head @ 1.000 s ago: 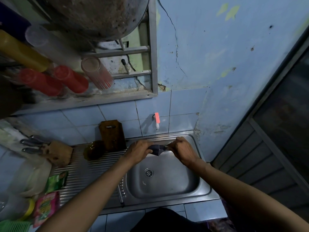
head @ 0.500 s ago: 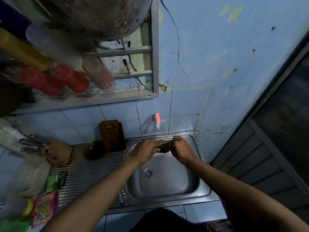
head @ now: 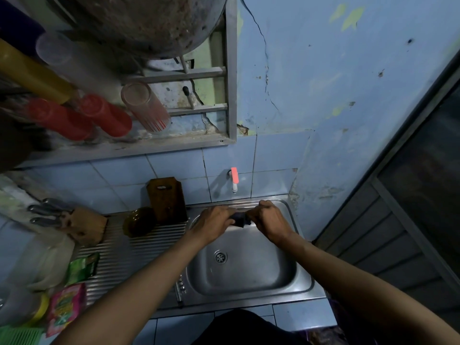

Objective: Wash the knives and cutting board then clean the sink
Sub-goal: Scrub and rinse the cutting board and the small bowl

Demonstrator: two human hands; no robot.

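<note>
Over the back of the steel sink (head: 249, 277), my left hand (head: 211, 221) and my right hand (head: 270, 220) both grip a small dark cloth (head: 240, 218) bunched between them. Below them the basin holds only its drain (head: 220, 257). A brown wooden cutting board (head: 167, 199) leans upright against the tiled wall on the drainboard. Several knives with grey handles stick out of a wooden knife block (head: 79, 224) at the left. No water runs from the white tap with a pink handle (head: 234, 179) above my hands.
A dark amber glass bowl (head: 139, 221) sits on the ribbed drainboard (head: 124, 255) next to the board. Green and pink packets (head: 66, 303) and plastic containers crowd the left. Cups lie on a shelf (head: 119, 148) above. A dark door frame (head: 410, 207) stands at the right.
My hands have come closer together around the cloth and shifted slightly toward the back rim of the sink. Less of the cloth shows between them than a second ago.
</note>
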